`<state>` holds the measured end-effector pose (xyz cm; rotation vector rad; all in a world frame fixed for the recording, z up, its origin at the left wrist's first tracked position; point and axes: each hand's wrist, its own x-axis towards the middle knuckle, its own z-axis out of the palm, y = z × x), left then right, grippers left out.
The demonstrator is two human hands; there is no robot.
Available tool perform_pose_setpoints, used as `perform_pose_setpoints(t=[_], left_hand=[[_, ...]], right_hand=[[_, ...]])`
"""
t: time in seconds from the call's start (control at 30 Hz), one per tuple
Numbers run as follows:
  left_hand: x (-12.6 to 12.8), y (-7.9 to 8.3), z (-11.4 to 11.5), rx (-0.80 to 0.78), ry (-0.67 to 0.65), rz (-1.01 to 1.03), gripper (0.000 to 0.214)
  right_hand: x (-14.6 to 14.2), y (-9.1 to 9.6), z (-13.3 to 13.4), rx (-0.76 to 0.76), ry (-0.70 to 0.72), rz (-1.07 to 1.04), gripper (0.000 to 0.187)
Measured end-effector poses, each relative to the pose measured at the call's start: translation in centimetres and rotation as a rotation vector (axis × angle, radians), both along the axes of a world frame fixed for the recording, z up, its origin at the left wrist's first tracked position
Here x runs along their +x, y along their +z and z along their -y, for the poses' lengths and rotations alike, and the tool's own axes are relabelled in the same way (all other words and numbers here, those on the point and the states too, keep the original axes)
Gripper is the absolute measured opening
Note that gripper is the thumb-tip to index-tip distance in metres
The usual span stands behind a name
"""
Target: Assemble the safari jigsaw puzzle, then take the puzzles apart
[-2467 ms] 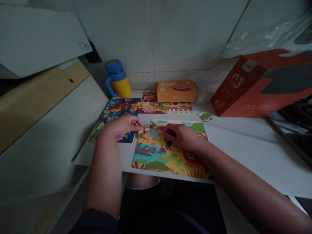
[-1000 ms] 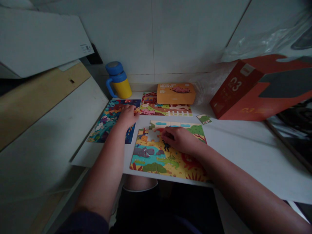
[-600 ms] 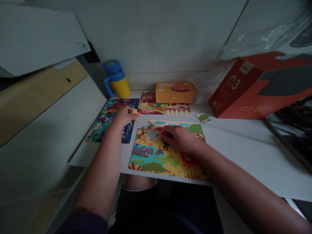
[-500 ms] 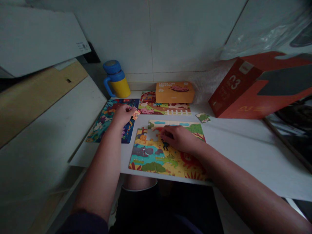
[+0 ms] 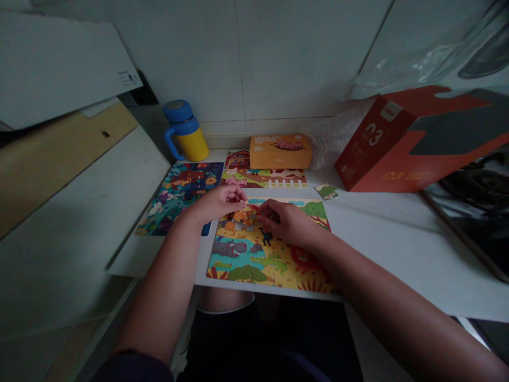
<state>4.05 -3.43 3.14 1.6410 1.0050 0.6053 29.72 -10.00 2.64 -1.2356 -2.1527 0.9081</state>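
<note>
An animal jigsaw puzzle point(image 5: 238, 273) with a hippo, crocodile and lion lies in front of me. Over a gap in its upper left part sits an orange spotted puzzle piece point(image 5: 243, 216), slightly tilted. My right hand point(image 5: 282, 218) pinches this piece at its right edge, the wrist lying over the puzzle. Just above and left of the piece is my left hand point(image 5: 222, 204), palm partly turned up. Its fingers are loosely curled, apart from the thumb, and nothing shows in them. Part of the gap is hidden under the piece.
A dark blue sea-animal puzzle point(image 5: 159, 215) lies left, a farm puzzle point(image 5: 258, 180) behind. An orange puzzle box point(image 5: 280, 154) rests on the farm puzzle. A loose green piece point(image 5: 326, 191) lies right, near a large red box point(image 5: 382, 154). A blue-yellow mug point(image 5: 191, 140) stands back left.
My left hand has moved right and toward me, bringing the orange piece from over the sea puzzle to the gap. My right hand, nearly in place, now has its fingertips on that piece.
</note>
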Motion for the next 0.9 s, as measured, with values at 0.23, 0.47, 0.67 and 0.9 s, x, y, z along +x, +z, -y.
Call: perform_pose_setpoints(t=[0.23,0.47,0.67,0.9], left_hand=[[-0.7,-0.1,0.1,-0.07,-0.038,-0.075,0.024],[-0.9,-0.5,-0.2,-0.038,-0.095,-0.117,0.026],[-1.5,-0.2,-0.3,-0.01,-0.142,-0.177,0.021],[-1.5,-0.4,-0.4,0.073,-0.173,-0.253,0.022]], right_hand=[[0.0,0.1,0.0,0.028,-0.005,0.035,0.016],[0.0,0.1,0.0,0.031,0.005,0.028,0.016],[0.0,0.2,0.0,0.034,0.006,0.038,0.018],[0.0,0.5,0.1,0.023,0.014,0.044,0.017]])
